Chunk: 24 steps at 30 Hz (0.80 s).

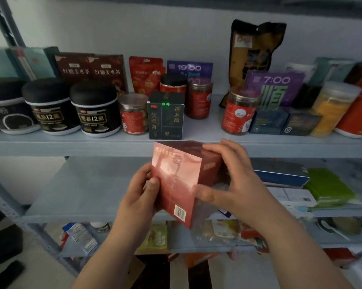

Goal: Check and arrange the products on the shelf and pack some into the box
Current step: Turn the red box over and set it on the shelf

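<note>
A red box point(176, 184) is being held up in both hands in front of the shelves, tilted, with its barcode corner pointing down. It is being gripped at its left edge by the left hand point(137, 199), whose thumb point(154, 184) is being pressed flat on the front face while the other fingers are hidden behind the box. The right side is being clasped by the right hand point(236, 180), with the thumb point(205, 193) laid on the near edge and the fingers point(215, 148) curled over the top corner.

Below the hands, blurred packets point(80, 236) are lying on the lower shelf point(207, 247). Behind the box, the middle shelf point(82, 184) is being occupied on its right by a blue box point(280, 174), green packs point(328, 186) and papers point(290, 196).

Farther back, on the upper shelf point(51, 143), a dark green box point(166, 115) is standing at the front edge, just above the red box. To its left, a small jar point(133, 113) and three black-lidded tubs point(95, 108) are lined up. To its right, a red-labelled jar point(239, 111), two dark blue boxes point(284, 124), a yellow jar point(332, 109) and a red tub point(359, 113) are standing.

In the back row, teal boxes point(19, 63), brown boxes point(90, 69), a red pouch point(145, 74) and purple boxes point(276, 88) are ranged, and a tall dark pouch point(253, 53) is being propped against the wall.
</note>
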Each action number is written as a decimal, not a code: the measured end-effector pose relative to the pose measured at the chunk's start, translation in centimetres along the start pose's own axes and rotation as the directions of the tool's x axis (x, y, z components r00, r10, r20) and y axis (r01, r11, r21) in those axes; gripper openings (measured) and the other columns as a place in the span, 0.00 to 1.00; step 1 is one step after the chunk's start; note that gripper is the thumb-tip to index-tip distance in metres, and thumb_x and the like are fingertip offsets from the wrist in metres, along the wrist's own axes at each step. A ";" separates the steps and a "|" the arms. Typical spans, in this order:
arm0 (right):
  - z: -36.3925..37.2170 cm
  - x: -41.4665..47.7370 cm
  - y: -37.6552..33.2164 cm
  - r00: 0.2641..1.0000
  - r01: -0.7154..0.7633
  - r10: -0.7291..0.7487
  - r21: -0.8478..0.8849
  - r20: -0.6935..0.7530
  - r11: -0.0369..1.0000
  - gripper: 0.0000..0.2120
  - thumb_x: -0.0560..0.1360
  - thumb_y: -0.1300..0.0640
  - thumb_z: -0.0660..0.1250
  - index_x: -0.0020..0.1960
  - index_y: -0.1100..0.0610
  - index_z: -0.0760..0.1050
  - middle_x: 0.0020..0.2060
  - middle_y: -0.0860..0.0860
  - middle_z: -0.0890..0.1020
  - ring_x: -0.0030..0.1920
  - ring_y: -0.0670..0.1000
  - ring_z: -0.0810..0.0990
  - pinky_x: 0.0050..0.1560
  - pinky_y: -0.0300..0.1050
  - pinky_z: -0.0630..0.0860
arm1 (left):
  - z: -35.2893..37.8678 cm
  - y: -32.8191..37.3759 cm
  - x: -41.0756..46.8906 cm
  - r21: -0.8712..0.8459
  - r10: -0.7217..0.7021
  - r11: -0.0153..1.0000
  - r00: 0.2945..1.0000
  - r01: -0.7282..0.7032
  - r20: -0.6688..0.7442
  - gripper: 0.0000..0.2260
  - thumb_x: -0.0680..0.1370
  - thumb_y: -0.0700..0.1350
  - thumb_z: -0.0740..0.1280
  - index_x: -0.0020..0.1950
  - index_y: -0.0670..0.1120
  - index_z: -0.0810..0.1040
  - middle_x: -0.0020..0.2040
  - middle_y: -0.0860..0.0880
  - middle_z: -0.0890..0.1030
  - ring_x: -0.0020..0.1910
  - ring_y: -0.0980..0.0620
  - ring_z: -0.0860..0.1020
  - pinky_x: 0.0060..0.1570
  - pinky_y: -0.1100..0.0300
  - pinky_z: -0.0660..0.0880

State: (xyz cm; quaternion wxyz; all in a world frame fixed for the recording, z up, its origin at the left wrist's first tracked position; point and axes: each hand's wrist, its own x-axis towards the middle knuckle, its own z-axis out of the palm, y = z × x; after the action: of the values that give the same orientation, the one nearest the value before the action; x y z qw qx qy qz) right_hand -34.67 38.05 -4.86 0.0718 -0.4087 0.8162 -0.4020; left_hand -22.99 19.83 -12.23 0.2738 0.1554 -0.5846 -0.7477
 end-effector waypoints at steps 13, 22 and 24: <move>-0.9 5.7 1.9 0.739 0.054 -0.228 -0.282 -0.634 0.958 0.41 0.67 0.31 0.72 0.72 0.51 0.66 0.74 0.55 0.59 0.75 0.61 0.63 0.67 0.54 0.74 | 3.5 7.0 11.7 0.886 0.443 -0.125 0.773 -0.447 0.453 0.32 0.80 0.47 0.67 0.82 0.43 0.59 0.80 0.41 0.63 0.81 0.38 0.55 0.77 0.44 0.51; -0.2 11.5 5.2 0.853 0.110 -0.265 -0.342 -0.450 0.933 0.29 0.75 0.48 0.74 0.71 0.52 0.67 0.77 0.60 0.59 0.73 0.62 0.67 0.62 0.56 0.77 | 3.3 6.6 14.5 0.887 0.373 -0.254 0.807 -0.387 0.459 0.33 0.72 0.43 0.73 0.76 0.39 0.69 0.71 0.36 0.73 0.73 0.32 0.68 0.73 0.35 0.64; -1.1 12.5 5.9 0.857 0.092 -0.305 -0.459 -0.416 0.884 0.30 0.75 0.48 0.74 0.72 0.53 0.67 0.76 0.62 0.62 0.76 0.65 0.64 0.70 0.62 0.72 | 3.2 6.6 14.4 0.881 0.378 -0.266 0.798 -0.392 0.469 0.33 0.71 0.42 0.73 0.76 0.39 0.69 0.70 0.36 0.73 0.72 0.32 0.69 0.72 0.35 0.65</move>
State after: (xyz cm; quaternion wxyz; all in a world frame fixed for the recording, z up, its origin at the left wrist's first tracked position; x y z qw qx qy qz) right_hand -46.94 31.65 -5.74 -0.2643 -0.3867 0.8280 -0.3083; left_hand -34.83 12.77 -3.78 0.2872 0.1046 -0.9503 0.0597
